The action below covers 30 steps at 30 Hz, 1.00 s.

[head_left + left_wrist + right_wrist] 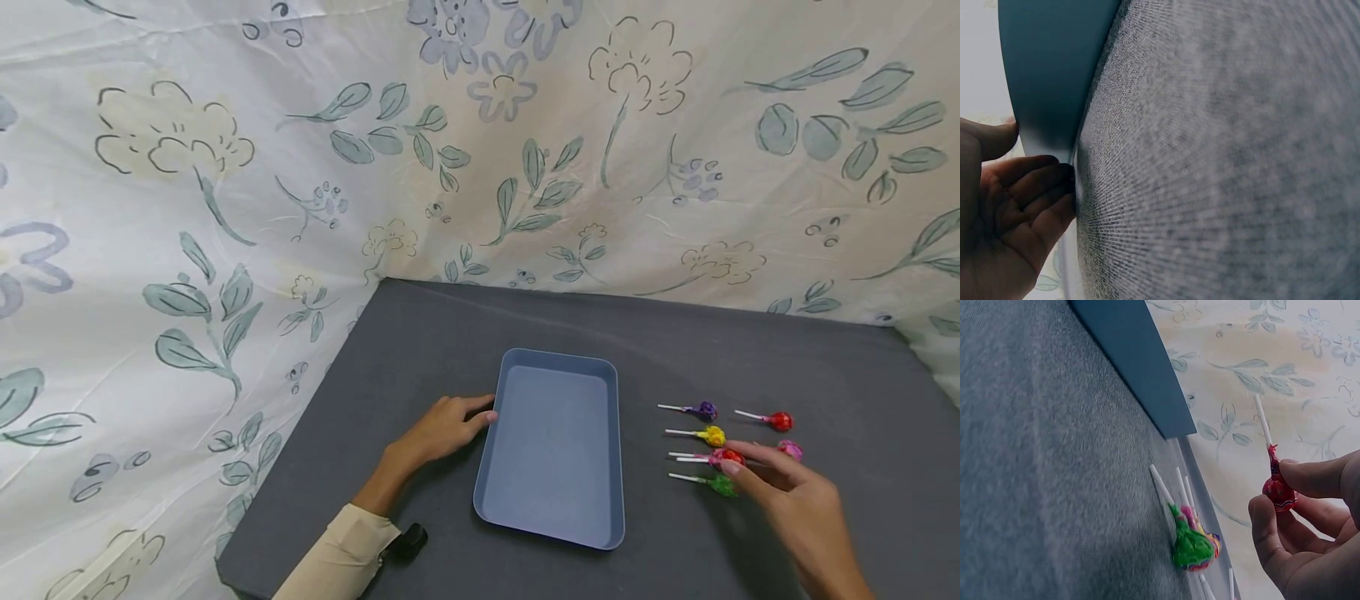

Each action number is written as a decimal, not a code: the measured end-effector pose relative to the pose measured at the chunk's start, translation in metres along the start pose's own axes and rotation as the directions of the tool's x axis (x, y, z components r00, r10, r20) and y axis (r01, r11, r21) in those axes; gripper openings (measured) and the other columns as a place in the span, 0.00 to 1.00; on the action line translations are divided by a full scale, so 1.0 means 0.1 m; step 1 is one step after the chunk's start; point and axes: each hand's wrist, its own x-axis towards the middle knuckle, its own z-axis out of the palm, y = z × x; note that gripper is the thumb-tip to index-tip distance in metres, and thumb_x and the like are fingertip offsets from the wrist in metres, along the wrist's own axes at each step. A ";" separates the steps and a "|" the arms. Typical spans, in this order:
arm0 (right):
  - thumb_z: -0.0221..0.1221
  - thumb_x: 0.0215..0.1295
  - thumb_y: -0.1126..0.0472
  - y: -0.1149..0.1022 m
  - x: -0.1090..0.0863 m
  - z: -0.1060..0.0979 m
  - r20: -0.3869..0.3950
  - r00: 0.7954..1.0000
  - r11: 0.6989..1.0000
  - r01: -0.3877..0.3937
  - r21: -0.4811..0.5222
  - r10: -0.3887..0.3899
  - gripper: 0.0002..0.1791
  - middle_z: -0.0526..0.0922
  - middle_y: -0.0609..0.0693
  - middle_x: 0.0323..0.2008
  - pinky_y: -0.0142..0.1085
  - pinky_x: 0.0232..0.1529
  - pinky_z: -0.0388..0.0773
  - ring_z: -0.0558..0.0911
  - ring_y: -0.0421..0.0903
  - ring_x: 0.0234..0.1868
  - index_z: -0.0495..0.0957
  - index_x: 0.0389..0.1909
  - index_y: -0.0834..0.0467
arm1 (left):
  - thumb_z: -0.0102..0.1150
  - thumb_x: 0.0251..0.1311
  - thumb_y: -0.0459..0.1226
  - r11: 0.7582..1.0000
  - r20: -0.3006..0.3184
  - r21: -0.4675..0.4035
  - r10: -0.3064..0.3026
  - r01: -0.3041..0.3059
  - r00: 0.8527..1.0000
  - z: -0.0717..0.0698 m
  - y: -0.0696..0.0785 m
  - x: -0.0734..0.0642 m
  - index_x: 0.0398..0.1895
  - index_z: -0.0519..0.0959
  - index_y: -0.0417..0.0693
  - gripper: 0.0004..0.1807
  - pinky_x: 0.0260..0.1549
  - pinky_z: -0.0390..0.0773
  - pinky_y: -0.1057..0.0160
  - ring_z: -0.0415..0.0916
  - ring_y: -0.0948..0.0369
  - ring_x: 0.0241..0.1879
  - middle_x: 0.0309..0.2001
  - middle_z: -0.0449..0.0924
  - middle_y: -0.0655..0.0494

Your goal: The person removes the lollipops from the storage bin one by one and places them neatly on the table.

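My right hand [806,504] pinches a red-wrapped lollipop [1280,492] by its candy end, its white stick pointing away from the palm. In the head view this lollipop overlaps a pink lollipop [713,457] in the row below the hand. Beside it in the row lie a green lollipop [722,485], a yellow lollipop [714,436] and a purple lollipop [706,410]. Another red lollipop [781,422] and a second pink one [790,450], partly hidden by the hand, lie farther right. My left hand [444,427] touches the left side of a blue tray [486,467] with thumb and fingertips.
The tray stands mid-table, left of the lollipops, with nothing in it. A dark grey cloth [420,333] covers the table. Floral curtains [480,208] rise along its back and left edges. A black object [409,542] shows at the left sleeve.
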 end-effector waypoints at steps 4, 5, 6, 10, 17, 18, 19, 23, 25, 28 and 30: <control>0.70 0.70 0.46 0.04 0.01 -0.04 -0.010 1.000 1.000 -0.028 0.010 0.028 0.30 0.79 0.24 0.42 0.22 0.35 0.80 0.81 0.25 0.38 0.82 0.68 0.57 | 0.51 0.81 0.53 1.000 -0.001 -0.005 0.000 0.000 1.000 0.00 -0.01 0.00 0.75 0.75 0.44 0.30 0.68 0.76 0.45 0.78 0.49 0.68 0.70 0.79 0.47; 0.70 0.70 0.46 0.06 0.02 -0.05 -0.015 0.999 0.999 -0.033 0.016 0.034 0.30 0.79 0.23 0.41 0.22 0.35 0.79 0.81 0.25 0.38 0.82 0.68 0.57 | 0.51 0.81 0.53 1.000 -0.003 -0.005 0.000 0.000 1.000 0.01 -0.01 0.00 0.75 0.75 0.44 0.30 0.68 0.76 0.45 0.78 0.49 0.68 0.70 0.79 0.47; 0.71 0.70 0.46 0.07 0.02 -0.06 -0.023 0.999 0.999 -0.042 0.024 0.043 0.30 0.79 0.22 0.40 0.21 0.34 0.79 0.81 0.24 0.38 0.82 0.67 0.56 | 0.51 0.81 0.53 1.000 -0.004 -0.005 -0.001 0.001 1.000 0.01 -0.01 0.00 0.75 0.75 0.45 0.30 0.68 0.76 0.46 0.78 0.49 0.68 0.70 0.79 0.47; 0.72 0.69 0.47 0.16 0.05 -0.13 -0.041 0.995 0.995 -0.083 0.048 0.085 0.29 0.79 0.18 0.37 0.20 0.33 0.78 0.80 0.20 0.36 0.83 0.66 0.55 | 0.51 0.81 0.53 1.000 -0.004 -0.004 -0.007 0.007 1.000 0.02 -0.02 0.01 0.75 0.75 0.45 0.30 0.68 0.75 0.46 0.77 0.50 0.69 0.70 0.78 0.48; 0.70 0.68 0.38 0.27 0.09 -0.22 -0.079 0.979 0.973 -0.199 -0.120 0.190 0.37 0.90 0.43 0.48 0.32 0.32 0.74 0.75 0.20 0.29 0.79 0.70 0.55 | 0.51 0.81 0.53 1.000 0.001 -0.011 -0.009 0.009 1.000 0.02 -0.02 0.01 0.76 0.74 0.46 0.30 0.68 0.76 0.46 0.77 0.51 0.69 0.70 0.78 0.49; 0.69 0.68 0.39 0.28 0.09 -0.23 -0.086 0.977 0.969 -0.204 -0.137 0.193 0.37 0.91 0.48 0.47 0.32 0.32 0.75 0.77 0.22 0.28 0.78 0.70 0.57 | 0.51 0.81 0.53 1.000 0.002 -0.011 -0.010 0.010 1.000 0.02 -0.02 0.01 0.76 0.74 0.46 0.30 0.68 0.76 0.47 0.77 0.52 0.69 0.71 0.78 0.49; 0.69 0.69 0.40 0.29 0.09 -0.23 -0.096 0.977 0.967 -0.204 -0.152 0.191 0.37 0.91 0.55 0.49 0.33 0.30 0.75 0.78 0.25 0.27 0.78 0.70 0.59 | 0.51 0.81 0.53 1.000 0.001 -0.011 -0.009 0.009 1.000 0.02 -0.02 0.01 0.76 0.74 0.46 0.30 0.68 0.76 0.47 0.77 0.52 0.69 0.71 0.78 0.49; 0.68 0.71 0.43 0.36 0.09 -0.25 -0.125 0.971 0.961 -0.221 -0.168 0.201 0.36 0.84 0.69 0.57 0.33 0.26 0.74 0.79 0.35 0.26 0.77 0.69 0.64 | 0.51 0.81 0.54 1.000 -0.002 -0.013 -0.007 0.007 1.000 0.02 -0.01 0.01 0.75 0.75 0.47 0.30 0.69 0.75 0.47 0.77 0.52 0.69 0.70 0.78 0.49; 0.68 0.71 0.44 0.43 0.10 -0.28 -0.134 0.970 0.960 -0.225 -0.166 0.204 0.36 0.83 0.70 0.58 0.33 0.24 0.75 0.79 0.36 0.25 0.76 0.69 0.65 | 0.51 0.81 0.54 1.000 -0.006 -0.015 0.000 0.000 1.000 0.02 -0.02 0.02 0.75 0.75 0.46 0.30 0.68 0.76 0.47 0.77 0.52 0.69 0.70 0.78 0.48; 0.69 0.71 0.45 0.55 0.14 -0.34 -0.122 0.968 0.958 -0.238 -0.159 0.221 0.37 0.80 0.72 0.61 0.33 0.24 0.76 0.79 0.33 0.25 0.76 0.70 0.66 | 0.51 0.81 0.53 1.000 -0.003 -0.012 0.000 0.000 1.000 0.03 -0.02 0.03 0.75 0.75 0.45 0.30 0.68 0.76 0.47 0.77 0.51 0.69 0.70 0.78 0.48; 0.70 0.71 0.47 0.63 0.17 -0.37 -0.110 0.967 0.956 -0.247 -0.160 0.232 0.36 0.79 0.72 0.62 0.32 0.24 0.77 0.79 0.33 0.24 0.75 0.70 0.67 | 0.51 0.81 0.53 1.000 -0.001 -0.008 -0.003 0.003 1.000 0.03 -0.03 0.03 0.75 0.75 0.44 0.30 0.68 0.76 0.46 0.77 0.51 0.69 0.70 0.78 0.47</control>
